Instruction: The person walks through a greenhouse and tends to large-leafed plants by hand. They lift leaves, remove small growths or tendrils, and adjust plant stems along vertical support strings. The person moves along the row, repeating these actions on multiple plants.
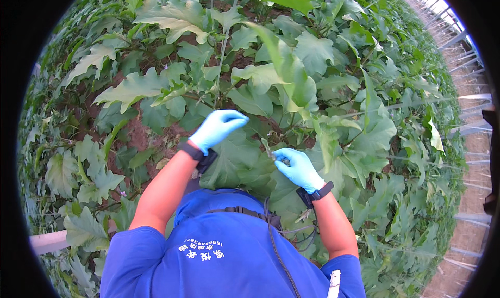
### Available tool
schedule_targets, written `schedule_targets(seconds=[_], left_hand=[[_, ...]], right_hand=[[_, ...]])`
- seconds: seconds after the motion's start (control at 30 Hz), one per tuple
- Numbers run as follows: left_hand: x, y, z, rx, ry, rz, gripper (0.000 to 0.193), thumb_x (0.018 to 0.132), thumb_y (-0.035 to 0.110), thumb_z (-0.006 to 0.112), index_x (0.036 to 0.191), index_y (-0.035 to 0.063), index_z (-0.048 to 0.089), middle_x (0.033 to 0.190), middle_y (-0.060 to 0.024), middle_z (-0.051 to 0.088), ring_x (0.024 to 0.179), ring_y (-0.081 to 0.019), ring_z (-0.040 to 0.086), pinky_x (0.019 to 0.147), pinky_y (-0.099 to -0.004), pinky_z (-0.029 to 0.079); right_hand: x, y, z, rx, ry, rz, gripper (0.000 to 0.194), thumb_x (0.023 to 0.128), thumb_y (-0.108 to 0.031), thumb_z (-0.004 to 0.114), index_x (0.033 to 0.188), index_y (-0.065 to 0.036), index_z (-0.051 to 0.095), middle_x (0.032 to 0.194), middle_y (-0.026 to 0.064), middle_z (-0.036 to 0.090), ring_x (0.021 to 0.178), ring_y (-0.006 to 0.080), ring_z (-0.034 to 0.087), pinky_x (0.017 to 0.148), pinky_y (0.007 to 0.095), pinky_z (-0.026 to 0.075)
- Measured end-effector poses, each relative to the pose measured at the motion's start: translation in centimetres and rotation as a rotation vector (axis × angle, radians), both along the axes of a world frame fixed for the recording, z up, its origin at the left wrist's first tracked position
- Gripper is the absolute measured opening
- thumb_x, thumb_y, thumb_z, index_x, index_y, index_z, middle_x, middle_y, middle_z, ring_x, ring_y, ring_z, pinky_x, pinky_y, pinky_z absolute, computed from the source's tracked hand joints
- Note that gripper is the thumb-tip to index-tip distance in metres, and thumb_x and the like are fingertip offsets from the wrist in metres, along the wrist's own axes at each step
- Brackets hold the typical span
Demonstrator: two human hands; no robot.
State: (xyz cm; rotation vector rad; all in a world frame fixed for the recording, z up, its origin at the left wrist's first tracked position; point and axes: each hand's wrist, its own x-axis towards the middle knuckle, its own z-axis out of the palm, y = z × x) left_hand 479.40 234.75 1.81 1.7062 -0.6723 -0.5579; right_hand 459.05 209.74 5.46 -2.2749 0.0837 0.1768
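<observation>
Both my hands wear light blue disposable gloves, with dark straps and small devices at the wrists. My left hand [219, 128] hovers over the leaves in front of me, its thumb and fingertips brought together. Nothing shows between them. To the right and closer to my body, my right hand [297, 169] pinches a small plant sprig [268, 149] between thumb and fingers. A broad eggplant leaf [234, 157] spreads below and between the hands. Just beyond my left hand, a pale support string [224, 50] rises from the base of an eggplant plant.
Dense eggplant foliage [101, 91] surrounds me, with small purple flowers [123, 193] among it. A large upright leaf [293, 71] stands ahead of my right hand. Brown soil [138, 136] shows through gaps. A dark cable [279, 255] hangs across my blue shirt [234, 270], which bears writing.
</observation>
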Motion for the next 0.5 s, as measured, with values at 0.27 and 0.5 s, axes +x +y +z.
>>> schedule_targets(seconds=[0.27, 0.5], left_hand=[[6.8, 12.2, -7.0, -0.046, 0.531, 0.624, 0.032, 0.100, 0.023, 0.072, 0.126, 0.0020, 0.074, 0.113, -0.0036, 0.077, 0.100, -0.0145, 0.071, 0.092, -0.0297, 0.053], [14.6, 16.3, -13.3, -0.005, 0.455, 0.392, 0.059, 0.099, 0.023, 0.076, 0.150, 0.0016, 0.057, 0.139, -0.0079, 0.067, 0.121, -0.0170, 0.066, 0.106, -0.0310, 0.050]], right_hand=[[9.6, 4.9, 3.1, -0.008, -0.116, 0.094, 0.029, 0.093, -0.023, 0.078, 0.116, -0.005, 0.077, 0.110, 0.0097, 0.076, 0.099, 0.0251, 0.073, 0.091, 0.0361, 0.057], [24.1, 15.6, 1.1, 0.209, -0.131, -0.114, 0.026, 0.100, -0.013, 0.069, 0.122, -0.002, 0.075, 0.103, 0.0079, 0.079, 0.086, 0.0132, 0.071, 0.082, 0.0302, 0.057]])
